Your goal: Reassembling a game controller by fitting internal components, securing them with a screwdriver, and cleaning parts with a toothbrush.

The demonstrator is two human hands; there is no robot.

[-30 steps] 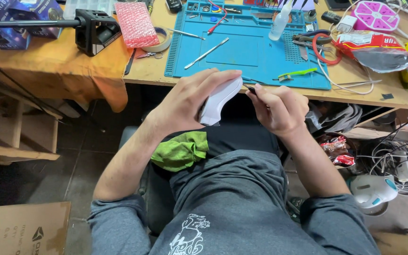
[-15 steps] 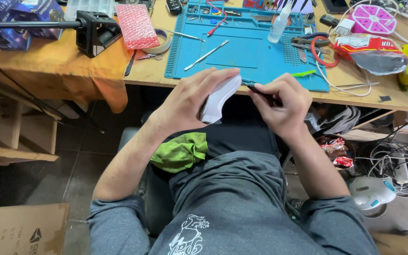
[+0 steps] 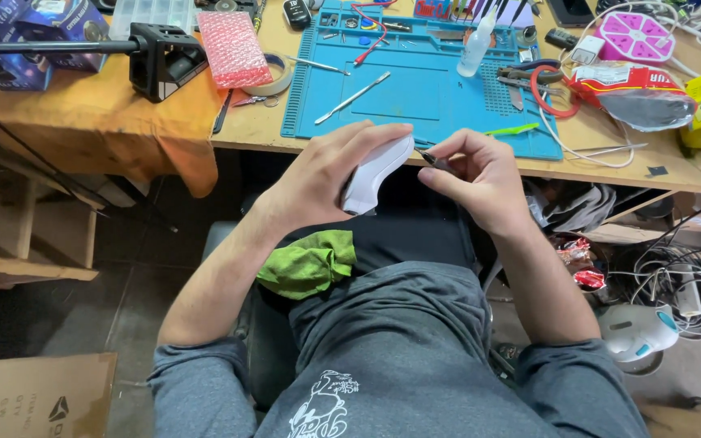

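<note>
Both hands are working: my left hand [image 3: 326,174] is gripping a white shell [image 3: 376,172]; my right hand [image 3: 480,174], at three o'clock, is pinching what looks like a thin dark tool [image 3: 434,161].

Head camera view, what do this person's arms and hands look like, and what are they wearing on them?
Both forearms are bare, with grey sleeves pushed up to about the elbows. The sleeves belong to a grey top with a white printed design on the front. The left hand and right hand are bare: no gloves, rings, watch or wristband show.
</note>
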